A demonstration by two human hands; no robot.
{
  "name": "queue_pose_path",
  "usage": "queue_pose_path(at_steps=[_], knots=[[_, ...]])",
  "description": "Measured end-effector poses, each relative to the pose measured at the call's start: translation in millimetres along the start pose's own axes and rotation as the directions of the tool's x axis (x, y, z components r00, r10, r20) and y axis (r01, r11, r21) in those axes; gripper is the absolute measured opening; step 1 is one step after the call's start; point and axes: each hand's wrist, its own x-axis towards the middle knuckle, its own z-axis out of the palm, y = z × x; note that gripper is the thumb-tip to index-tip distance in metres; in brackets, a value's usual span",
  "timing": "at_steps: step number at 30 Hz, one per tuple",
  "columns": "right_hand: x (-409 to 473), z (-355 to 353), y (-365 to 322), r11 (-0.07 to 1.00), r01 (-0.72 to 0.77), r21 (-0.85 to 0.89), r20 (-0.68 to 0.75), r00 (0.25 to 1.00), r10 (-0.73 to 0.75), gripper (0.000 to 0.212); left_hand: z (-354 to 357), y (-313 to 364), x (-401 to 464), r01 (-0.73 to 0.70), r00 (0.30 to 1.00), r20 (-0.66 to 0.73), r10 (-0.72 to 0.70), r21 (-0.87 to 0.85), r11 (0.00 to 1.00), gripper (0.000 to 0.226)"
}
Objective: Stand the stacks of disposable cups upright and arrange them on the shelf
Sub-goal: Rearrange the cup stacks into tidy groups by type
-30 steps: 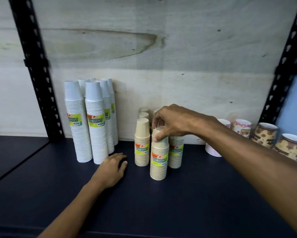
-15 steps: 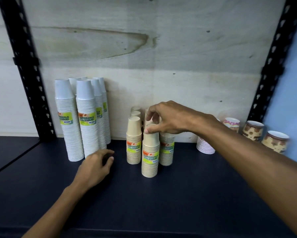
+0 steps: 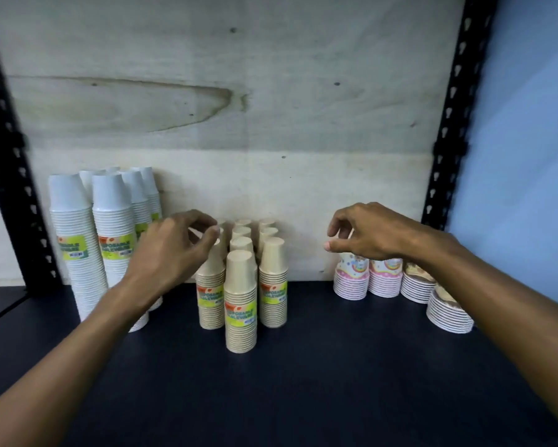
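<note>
Hands (image 3: pixel 171 250) (image 3: pixel 364 233) hover open — tan cup stacks (image 3: pixel 241 301) upright between.

Both hands hover over upright cup stacks on the dark shelf (image 3: pixel 303 382): the left hand (image 3: pixel 171 250) curls at the tan stacks (image 3: pixel 241 301), the right hand (image 3: pixel 364 232) above the patterned stacks (image 3: pixel 384 279).

Soft, even, fairly dim light falls from in front and above, leaving only faint shadows behind the cup stacks (image 3: pixel 241 298) on the dark shelf (image 3: pixel 303 382), no glare, slight motion blur throughout, and wide-angle bowing of the black uprights (image 3: pixel 448 124) at both edges.
</note>
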Motion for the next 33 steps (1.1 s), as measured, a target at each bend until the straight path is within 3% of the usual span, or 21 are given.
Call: queue_pose_path(at_steps=[6,11,16,19,25,33], knots=[[0.1,-8.6,74.9,0.975,-0.198,-0.100,-0.049,0.980,0.194,0.036,41.1,80.0,40.5,-0.145,0.967,0.214,0.139,0.013,0.989,0.028],[9.4,-3.4,117.7,0.950,-0.269,-0.162,-0.031,0.963,0.267,0.044,98.4,137.9,75.1,-0.242,0.828,0.532,0.177,0.055,0.969,0.048],[31.0,6.4,143.1,0.942,-0.261,-0.214,0.053,0.959,0.278,0.041,149.1,169.0,106.1,-0.249,0.712,0.687,0.146,0.053,0.967,0.069],[45.9,9.3,152.4,0.945,-0.266,-0.190,0.095,0.953,0.288,0.041,169.5,180.0,115.0,-0.252,0.671,0.730,0.133,0.055,0.966,0.075],[63.9,22.2,158.3,0.956,-0.269,-0.117,0.150,0.947,0.285,0.029,198.9,192.2,116.0,-0.349,0.659,0.738,0.146,0.128,0.928,0.073],[71.9,26.4,145.0,0.972,-0.237,-0.005,0.141,0.962,0.235,0.021,192.8,159.6,128.3,-0.322,0.690,0.717,0.097,0.183,0.929,0.071]])
